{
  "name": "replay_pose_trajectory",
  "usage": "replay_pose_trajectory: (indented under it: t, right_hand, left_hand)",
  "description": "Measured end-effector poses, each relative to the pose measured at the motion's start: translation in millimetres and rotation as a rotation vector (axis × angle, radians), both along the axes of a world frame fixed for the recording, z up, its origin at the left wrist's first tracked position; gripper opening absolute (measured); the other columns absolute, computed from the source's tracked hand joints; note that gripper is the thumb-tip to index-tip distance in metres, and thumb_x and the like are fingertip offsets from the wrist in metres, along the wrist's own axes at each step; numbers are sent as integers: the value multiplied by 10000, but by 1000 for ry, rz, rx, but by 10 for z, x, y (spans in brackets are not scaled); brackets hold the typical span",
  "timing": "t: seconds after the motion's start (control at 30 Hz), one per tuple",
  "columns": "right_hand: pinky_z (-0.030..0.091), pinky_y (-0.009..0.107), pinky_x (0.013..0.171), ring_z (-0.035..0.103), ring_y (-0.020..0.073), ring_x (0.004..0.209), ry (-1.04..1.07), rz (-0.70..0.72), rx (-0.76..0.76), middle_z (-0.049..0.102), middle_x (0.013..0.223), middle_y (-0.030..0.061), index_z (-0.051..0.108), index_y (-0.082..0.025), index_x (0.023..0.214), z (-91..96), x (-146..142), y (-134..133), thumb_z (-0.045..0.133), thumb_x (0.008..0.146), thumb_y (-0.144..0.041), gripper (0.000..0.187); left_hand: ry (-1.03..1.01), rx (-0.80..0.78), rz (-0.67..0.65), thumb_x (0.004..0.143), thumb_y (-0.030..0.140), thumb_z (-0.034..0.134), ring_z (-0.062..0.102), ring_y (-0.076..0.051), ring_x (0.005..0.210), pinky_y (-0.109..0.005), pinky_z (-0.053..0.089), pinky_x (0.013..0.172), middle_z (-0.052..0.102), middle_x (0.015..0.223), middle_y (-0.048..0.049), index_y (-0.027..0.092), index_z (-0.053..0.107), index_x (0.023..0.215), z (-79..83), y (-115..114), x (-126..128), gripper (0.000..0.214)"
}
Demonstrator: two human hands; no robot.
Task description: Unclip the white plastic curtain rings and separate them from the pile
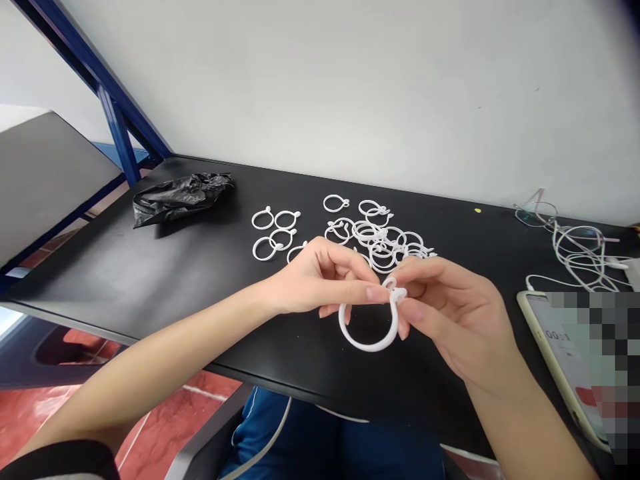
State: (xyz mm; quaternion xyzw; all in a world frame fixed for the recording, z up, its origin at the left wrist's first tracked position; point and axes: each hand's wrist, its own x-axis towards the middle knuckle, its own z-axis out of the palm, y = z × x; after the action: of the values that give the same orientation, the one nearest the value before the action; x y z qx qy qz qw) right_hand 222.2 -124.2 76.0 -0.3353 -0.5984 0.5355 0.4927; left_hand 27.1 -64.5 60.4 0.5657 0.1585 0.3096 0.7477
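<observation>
While one white ring [370, 347] is held up, its small knob [399, 294] gets the handling

As it hangs just above the near part of the black surface [295, 353], the ring is gripped by both hands. The left hand [323, 277] has its thumb and fingers clamped on the upper part of the hoop; the right hand [455, 307] pinches beside the knob and the little loop at the top. The step in hand looks like work on that knob and loop; whether the hoop is joined there I cannot tell, because the fingertips cover it. The next move seems to call for a steady left hold and a careful right pinch, since the piece is thin and could slip.

Counting outward: one ring is held. Behind the left hand, five rings [279, 247] lie in a loose group, one partly covered. Behind the hands, a single ring [345, 203] lies just beside a tangled heap [375, 235], which overlaps too much for an exact count.

Farther out are one black plastic bag [183, 200] at the left and, at the right, one phone [560, 347], one pair of glasses [536, 213], one yellow speck [477, 211] and coiled white cable [613, 262], its strands uncountable.
</observation>
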Motion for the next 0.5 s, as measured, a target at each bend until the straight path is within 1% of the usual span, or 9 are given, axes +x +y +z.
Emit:
replay_pose_trajectory:
  t: [0.1, 0.23, 0.4, 0.5]
  right_hand:
    - [563, 152, 527, 624, 59, 584, 15, 24, -9, 662, 767, -28, 723, -270, 1010, 5, 3, 1, 691, 892, -169, 158]
    - [559, 170, 525, 614, 69, 591, 4, 14, -1, 630, 741, -25, 716, -251, 982, 17, 7, -1, 674, 904, -175, 117]
    - [556, 194, 528, 607, 71, 585, -24, -13, 24, 637, 785, -16, 703, -235, 968, 18, 3, -7, 683, 889, -153, 116]
    - [551, 197, 543, 617, 73, 617, -55, -52, 80, 649, 821, -14, 692, -232, 956, 7, -19, -13, 688, 871, -114, 146]
  left_hand:
    - [-1, -48, 5, 799, 264, 796, 512, -31, 366, -94, 377, 348, 641, 513, 15, 120, 734, 791, 0, -15, 13, 157]
    - [-20, -112, 10, 810, 265, 785, 584, -54, 420, -99, 458, 391, 647, 529, 19, 120, 719, 775, 3, -35, 26, 163]
    - [-79, -138, 0, 832, 217, 760, 586, -52, 419, -120, 523, 443, 649, 528, 34, 132, 720, 792, -3, -46, 24, 102]
    - [-88, -155, 4, 839, 218, 756, 616, -60, 440, -129, 548, 479, 648, 527, 47, 143, 718, 821, -8, -47, 18, 86]
